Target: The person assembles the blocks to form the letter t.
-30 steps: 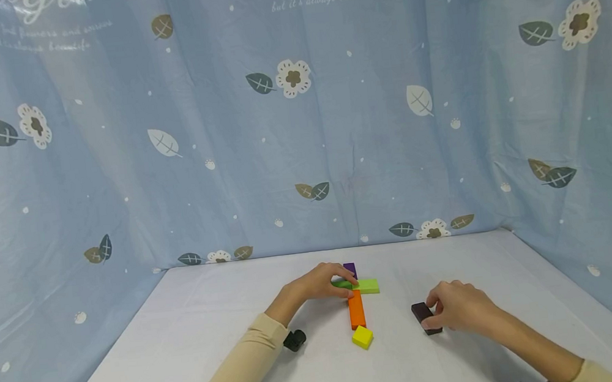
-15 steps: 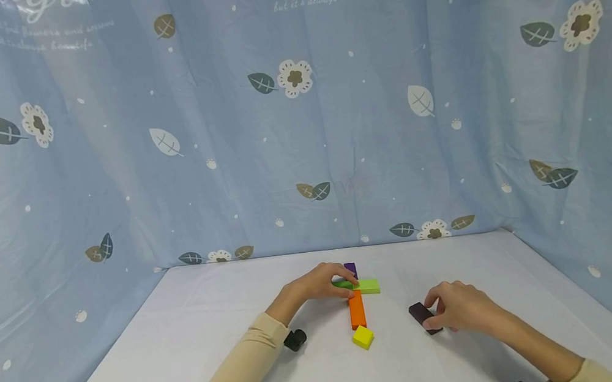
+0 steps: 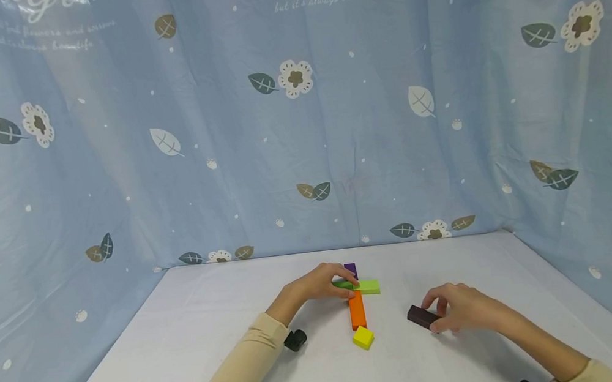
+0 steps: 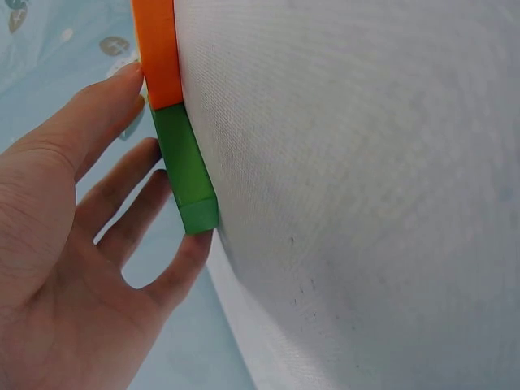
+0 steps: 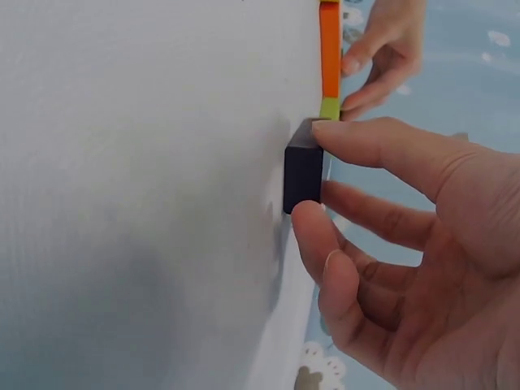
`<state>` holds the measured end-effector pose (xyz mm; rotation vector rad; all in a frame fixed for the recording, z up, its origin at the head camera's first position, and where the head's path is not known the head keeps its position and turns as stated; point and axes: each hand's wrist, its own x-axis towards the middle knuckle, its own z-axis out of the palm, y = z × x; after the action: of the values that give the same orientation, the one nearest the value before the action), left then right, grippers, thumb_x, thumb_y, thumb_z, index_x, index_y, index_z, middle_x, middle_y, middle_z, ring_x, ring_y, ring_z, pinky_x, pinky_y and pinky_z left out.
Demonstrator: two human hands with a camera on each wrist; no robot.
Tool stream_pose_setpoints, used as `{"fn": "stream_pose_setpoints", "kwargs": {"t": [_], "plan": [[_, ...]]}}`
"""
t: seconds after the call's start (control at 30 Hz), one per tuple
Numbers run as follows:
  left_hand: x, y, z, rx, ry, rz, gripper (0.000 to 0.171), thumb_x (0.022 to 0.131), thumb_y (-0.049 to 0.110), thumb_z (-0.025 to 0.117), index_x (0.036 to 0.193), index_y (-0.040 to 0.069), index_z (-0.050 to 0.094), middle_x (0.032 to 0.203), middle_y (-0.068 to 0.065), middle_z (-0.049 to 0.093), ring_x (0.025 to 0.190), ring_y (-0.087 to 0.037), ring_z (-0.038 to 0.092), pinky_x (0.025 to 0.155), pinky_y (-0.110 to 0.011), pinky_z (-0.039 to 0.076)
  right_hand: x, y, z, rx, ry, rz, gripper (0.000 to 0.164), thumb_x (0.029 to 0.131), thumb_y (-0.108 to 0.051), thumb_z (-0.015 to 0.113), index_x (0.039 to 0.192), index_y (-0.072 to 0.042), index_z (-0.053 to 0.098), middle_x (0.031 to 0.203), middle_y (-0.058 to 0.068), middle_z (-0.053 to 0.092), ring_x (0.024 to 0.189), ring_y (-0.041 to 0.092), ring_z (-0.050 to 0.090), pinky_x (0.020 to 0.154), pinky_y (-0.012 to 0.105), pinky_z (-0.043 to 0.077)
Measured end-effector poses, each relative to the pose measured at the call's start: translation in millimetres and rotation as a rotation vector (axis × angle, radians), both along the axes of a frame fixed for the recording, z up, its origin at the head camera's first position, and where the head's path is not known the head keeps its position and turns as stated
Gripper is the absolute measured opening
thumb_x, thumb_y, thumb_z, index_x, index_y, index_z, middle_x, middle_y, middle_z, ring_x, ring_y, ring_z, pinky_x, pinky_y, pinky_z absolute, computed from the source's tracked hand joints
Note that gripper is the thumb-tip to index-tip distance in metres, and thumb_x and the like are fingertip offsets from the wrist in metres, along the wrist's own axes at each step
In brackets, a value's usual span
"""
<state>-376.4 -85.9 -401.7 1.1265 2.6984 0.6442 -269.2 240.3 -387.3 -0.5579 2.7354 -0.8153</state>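
Observation:
My left hand point(image 3: 323, 281) lies over the middle of a cross of coloured blocks, its fingers loosely bent. In the left wrist view its thumb touches the edge of the orange block point(image 4: 161, 61), and its other fingers lie along the green block point(image 4: 187, 166). Opposite the green one is a lime block point(image 3: 367, 286); a purple block point(image 3: 350, 270) stands at the far end, partly hidden by the hand. To the right, my right hand point(image 3: 463, 308) pinches a dark, near-black oblong block point(image 3: 422, 317) between thumb and fingers, close over the table.
A yellow block point(image 3: 362, 337) sits turned at an angle by the orange block's near end. The white-covered table point(image 3: 210, 286) ends at a blue patterned curtain point(image 3: 237, 161). Black wrist cameras show beside the left wrist and at the lower right.
The dark block has turned, its far end swinging left and toward me, and its side face shows more. The right hand has turned slightly with it. The left hand has stayed still.

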Motion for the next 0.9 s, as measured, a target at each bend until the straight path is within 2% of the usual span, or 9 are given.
{"fn": "stream_pose_setpoints", "kwargs": {"t": [0.3, 0.9], "plan": [[1.5, 0, 1.0, 0.006, -0.012, 0.003, 0.028, 0.089, 0.032, 0.072, 0.116, 0.025, 0.072, 0.13, 0.005, 0.064, 0.124, -0.015, 0.055, 0.11, -0.039, 0.042, -4.2, 10, -4.4, -0.073, -0.039, 0.081, 0.036, 0.077, -0.015, 0.08, 0.11, -0.011, 0.066, 0.085, 0.005, 0.059, 0.06, 0.021, 0.063, 0.051, 0.029, 0.049], [-0.9, -1, -0.8, 0.026, -0.011, -0.019, 0.028, 0.089, 0.031, 0.072, 0.116, 0.022, 0.072, 0.129, 0.003, 0.065, 0.122, -0.016, 0.056, 0.11, -0.04, 0.043, -8.0, 12, -8.6, -0.084, 0.005, 0.077, 0.031, 0.078, -0.012, 0.075, 0.108, -0.013, 0.066, 0.085, 0.004, 0.058, 0.054, 0.02, 0.061, 0.049, 0.026, 0.043]]}}
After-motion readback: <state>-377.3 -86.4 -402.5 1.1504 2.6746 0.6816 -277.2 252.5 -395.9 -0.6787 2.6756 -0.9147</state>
